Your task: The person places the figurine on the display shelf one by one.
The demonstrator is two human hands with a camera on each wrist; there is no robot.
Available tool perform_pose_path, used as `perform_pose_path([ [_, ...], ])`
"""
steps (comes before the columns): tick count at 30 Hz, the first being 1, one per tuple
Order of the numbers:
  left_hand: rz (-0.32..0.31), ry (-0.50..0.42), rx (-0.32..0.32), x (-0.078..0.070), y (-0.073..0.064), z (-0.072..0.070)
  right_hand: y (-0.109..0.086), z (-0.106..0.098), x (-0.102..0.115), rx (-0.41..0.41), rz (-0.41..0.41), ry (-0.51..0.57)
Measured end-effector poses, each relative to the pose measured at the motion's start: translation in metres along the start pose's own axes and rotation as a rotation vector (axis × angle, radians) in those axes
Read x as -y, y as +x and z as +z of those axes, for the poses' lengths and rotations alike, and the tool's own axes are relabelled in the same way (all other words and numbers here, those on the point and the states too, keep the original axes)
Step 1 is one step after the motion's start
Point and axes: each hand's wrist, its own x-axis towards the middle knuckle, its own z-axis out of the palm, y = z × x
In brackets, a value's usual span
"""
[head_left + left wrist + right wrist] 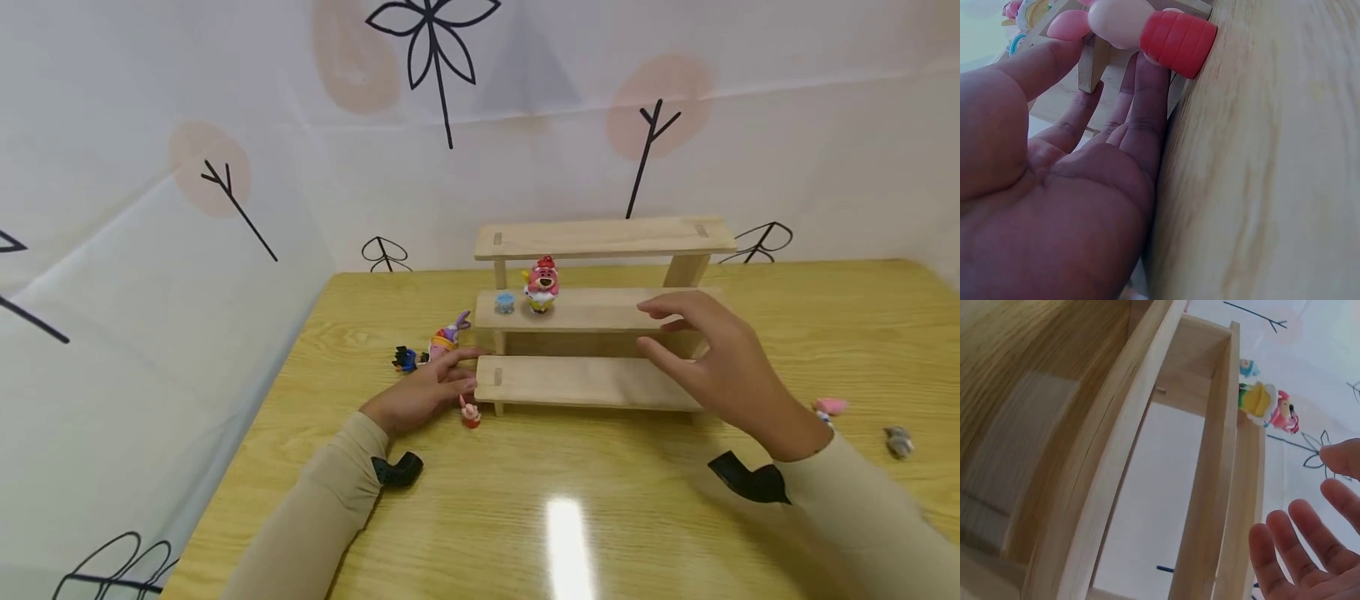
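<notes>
A three-tier wooden shelf [570, 379] stands on the table. My left hand [426, 392] rests low at the left end of its bottom tier, fingers stretched out. In the left wrist view its fingertips are right at a wooden shelf leg [1091, 69]. A small pink figurine with a red ribbed body [1179, 40] stands close by that hand. My right hand [720, 358] is raised in front of the shelf's right end, fingers spread and holding nothing. On the middle tier are a pink bear figurine [542, 287] with a red top and a small light-blue figurine [505, 302].
Left of the shelf lie a purple-eared figurine [444, 340] and a dark-haired figurine in blue [407, 359]. At the right are a pink-topped figurine [830, 406], partly behind the right arm, and a small grey figurine [897, 441]. A patterned white cloth [540, 183] hangs behind the table.
</notes>
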Motion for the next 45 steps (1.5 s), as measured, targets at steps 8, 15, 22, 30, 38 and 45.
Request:
perform_pose_path([
  [8,-0.002,0.011,-0.006,0.003,0.0,0.001,-0.018,-0.017,-0.004,0.0,-0.003,-0.051],
  [15,-0.002,0.007,-0.017,0.001,-0.001,0.0,-0.025,-0.036,-0.02,-0.021,0.044,-0.077],
  [22,-0.014,-0.005,-0.015,0.002,-0.002,0.0,-0.028,-0.052,-0.037,-0.043,0.154,-0.092],
  [30,0.001,-0.018,0.01,0.001,-0.001,0.0,-0.033,-0.069,-0.062,0.021,0.364,-0.11],
  [38,-0.006,-0.009,0.01,0.0,0.0,0.0,-0.041,-0.081,-0.088,0.067,0.489,-0.187],
  [45,-0.007,-0.007,0.006,0.001,0.002,0.0,-0.046,-0.087,-0.105,0.232,0.534,-0.201],
])
